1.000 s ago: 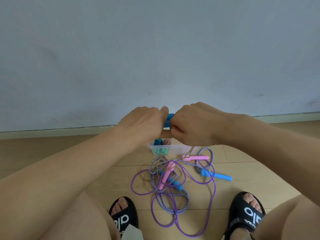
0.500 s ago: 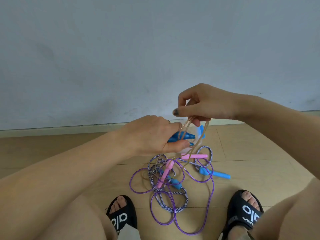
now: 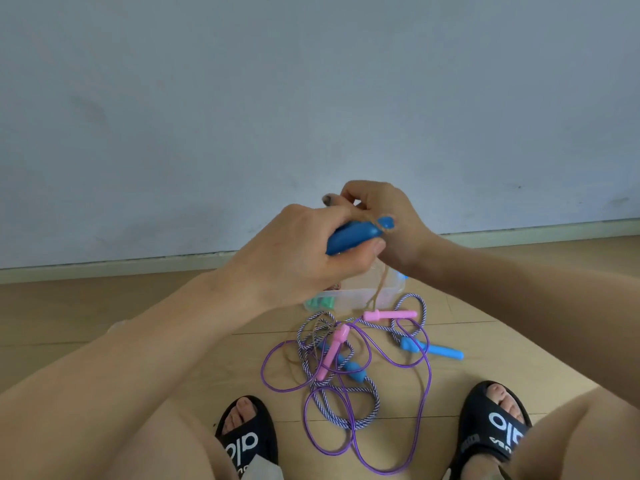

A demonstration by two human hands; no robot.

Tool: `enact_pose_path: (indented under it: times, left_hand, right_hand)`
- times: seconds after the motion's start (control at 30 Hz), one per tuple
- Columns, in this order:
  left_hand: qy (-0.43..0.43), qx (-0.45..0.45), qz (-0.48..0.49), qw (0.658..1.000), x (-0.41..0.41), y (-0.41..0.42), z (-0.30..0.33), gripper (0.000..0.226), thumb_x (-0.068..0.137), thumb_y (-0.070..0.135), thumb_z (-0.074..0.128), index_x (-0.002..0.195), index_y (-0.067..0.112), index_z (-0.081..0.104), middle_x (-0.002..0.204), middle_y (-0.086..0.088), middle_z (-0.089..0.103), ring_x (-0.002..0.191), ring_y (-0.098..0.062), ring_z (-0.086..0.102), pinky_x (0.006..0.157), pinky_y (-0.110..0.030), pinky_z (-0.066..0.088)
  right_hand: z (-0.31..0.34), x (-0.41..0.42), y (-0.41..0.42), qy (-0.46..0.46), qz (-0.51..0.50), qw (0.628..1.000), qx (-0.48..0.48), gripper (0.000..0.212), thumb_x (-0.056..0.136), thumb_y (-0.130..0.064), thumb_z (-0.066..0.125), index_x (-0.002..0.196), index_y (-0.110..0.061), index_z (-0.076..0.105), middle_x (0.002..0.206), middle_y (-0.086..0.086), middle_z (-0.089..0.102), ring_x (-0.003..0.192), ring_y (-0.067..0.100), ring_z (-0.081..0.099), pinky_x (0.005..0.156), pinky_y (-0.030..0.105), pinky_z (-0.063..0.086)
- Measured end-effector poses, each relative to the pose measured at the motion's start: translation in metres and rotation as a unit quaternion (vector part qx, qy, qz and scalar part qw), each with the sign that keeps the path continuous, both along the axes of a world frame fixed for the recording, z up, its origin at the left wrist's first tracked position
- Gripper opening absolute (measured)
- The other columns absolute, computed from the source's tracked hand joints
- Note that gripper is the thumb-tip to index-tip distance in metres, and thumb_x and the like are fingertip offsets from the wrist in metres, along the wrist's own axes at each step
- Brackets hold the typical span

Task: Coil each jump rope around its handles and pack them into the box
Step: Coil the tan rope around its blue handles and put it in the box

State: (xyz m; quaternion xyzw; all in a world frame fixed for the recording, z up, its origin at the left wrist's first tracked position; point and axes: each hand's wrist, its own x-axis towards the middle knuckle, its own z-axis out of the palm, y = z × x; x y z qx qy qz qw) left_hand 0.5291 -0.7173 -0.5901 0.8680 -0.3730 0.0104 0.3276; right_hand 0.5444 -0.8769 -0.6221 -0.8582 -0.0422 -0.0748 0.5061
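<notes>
Two hands: raised together above the floor, in front of the wall, touching around one rope's handles.
Left hand (image 3: 298,251): closed around the dark blue handles (image 3: 349,237), which are gripped from above and point up to the right.
Right hand (image 3: 384,220): fingers pinched shut on the tan cord (image 3: 379,285) just beside the tips of the handles; a loop of cord is seen crossing the handle tips.
Tan cord: hung down from the hands, passed in front of the clear box (image 3: 360,292) and trailed into the pile on the floor.
Clear box: set on the wooden floor (image 3: 104,323) below and just behind the hands, partly hidden by the left wrist; green pieces (image 3: 320,302) are seen inside at its left end.
Pile on floor: a purple cord (image 3: 427,389) with pink handles (image 3: 389,315) and a striped rope (image 3: 349,422) with light blue handles (image 3: 433,349), tangled together just in front of the box, well below both hands.
Black sandals (image 3: 491,424): placed on either side of the pile's near end, each worn on a foot.
Wall (image 3: 242,98): plain and pale, met by a skirting strip at the floor.
</notes>
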Motion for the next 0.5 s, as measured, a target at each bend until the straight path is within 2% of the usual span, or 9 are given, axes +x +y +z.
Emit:
enact_pose_path:
  times: [0.03, 0.1, 0.17, 0.23, 0.27, 0.37, 0.43, 0.5]
  left_hand:
    - [0.001, 0.002, 0.013, 1.000, 0.001, 0.001, 0.001, 0.031, 0.084, 0.058, 0.051, 0.077, 0.029, 0.057, 0.055, 0.005, 0.047, 0.049, -0.010, 0.044, 0.048, -0.019, 0.028]
    - [0.009, 0.024, 0.048, 0.999, 0.003, 0.003, 0.002, 0.029, 0.087, 0.055, 0.053, 0.070, 0.032, 0.049, 0.054, 0.006, 0.045, 0.051, -0.008, 0.045, 0.048, -0.019, 0.028]
    - [0.009, 0.060, 0.067, 0.996, 0.003, 0.003, 0.000, 0.032, 0.085, 0.053, 0.053, 0.066, 0.033, 0.038, 0.054, 0.008, 0.043, 0.051, -0.006, 0.044, 0.048, -0.021, 0.027]
    - [-0.002, 0.092, 0.072, 0.993, 0.004, 0.002, -0.002, 0.032, 0.086, 0.051, 0.052, 0.068, 0.030, 0.036, 0.057, 0.008, 0.043, 0.051, -0.008, 0.042, 0.049, -0.024, 0.026]
    - [-0.006, 0.102, 0.074, 0.992, 0.005, 0.002, -0.003, 0.030, 0.087, 0.050, 0.052, 0.072, 0.029, 0.038, 0.059, 0.007, 0.045, 0.051, -0.009, 0.042, 0.050, -0.027, 0.028]
    - [-0.014, 0.116, 0.072, 0.991, 0.008, 0.003, -0.003, 0.031, 0.091, 0.048, 0.053, 0.088, 0.018, 0.046, 0.065, 0.005, 0.050, 0.055, -0.011, 0.046, 0.052, -0.032, 0.033]
    - [-0.018, 0.125, 0.057, 0.990, 0.008, 0.004, -0.003, 0.031, 0.091, 0.048, 0.053, 0.090, 0.017, 0.047, 0.064, 0.005, 0.050, 0.055, -0.012, 0.046, 0.051, -0.031, 0.033]
    - [-0.020, 0.147, 0.044, 0.988, 0.008, 0.007, -0.004, 0.033, 0.089, 0.053, 0.052, 0.088, 0.020, 0.045, 0.064, 0.005, 0.051, 0.055, -0.013, 0.048, 0.051, -0.030, 0.034]
  right_hand:
    - [-0.004, -0.002, 0.001, -0.003, 0.010, 1.000, -0.003, 0.025, 0.084, -0.012, 0.060, 0.063, -0.012, 0.048, 0.053, -0.003, 0.044, 0.054, 0.011, 0.038, 0.049, 0.024, 0.030]
    - [-0.010, -0.004, 0.005, 0.000, 0.002, 1.000, -0.031, 0.027, 0.079, 0.006, 0.052, 0.064, -0.014, 0.043, 0.059, -0.001, 0.044, 0.060, 0.015, 0.039, 0.053, 0.027, 0.031]
    - [-0.014, -0.003, 0.006, 0.006, -0.018, 0.993, -0.115, 0.033, 0.081, 0.008, 0.049, 0.062, -0.016, 0.038, 0.062, 0.001, 0.045, 0.063, 0.019, 0.041, 0.058, 0.030, 0.033]
    - [-0.016, -0.002, 0.006, 0.017, -0.022, 0.977, -0.210, 0.037, 0.085, 0.005, 0.046, 0.061, -0.018, 0.032, 0.065, 0.001, 0.043, 0.065, 0.020, 0.043, 0.058, 0.029, 0.032]
    - [-0.016, -0.001, 0.006, 0.023, -0.028, 0.973, -0.228, 0.037, 0.087, 0.004, 0.045, 0.061, -0.019, 0.031, 0.066, 0.000, 0.043, 0.065, 0.020, 0.044, 0.056, 0.029, 0.031]
    - [-0.020, 0.001, 0.001, 0.032, -0.050, 0.974, -0.217, 0.036, 0.087, 0.003, 0.046, 0.061, -0.019, 0.034, 0.062, -0.003, 0.043, 0.057, 0.015, 0.042, 0.050, 0.024, 0.029]
    - [-0.021, 0.001, -0.002, 0.064, -0.037, 0.980, -0.186, 0.032, 0.086, 0.002, 0.047, 0.062, -0.017, 0.038, 0.058, -0.002, 0.048, 0.053, 0.015, 0.046, 0.050, 0.026, 0.034]
    - [-0.017, 0.001, -0.006, 0.115, -0.012, 0.991, -0.072, 0.028, 0.092, -0.007, 0.050, 0.064, -0.010, 0.046, 0.054, 0.000, 0.052, 0.050, 0.018, 0.048, 0.051, 0.025, 0.036]
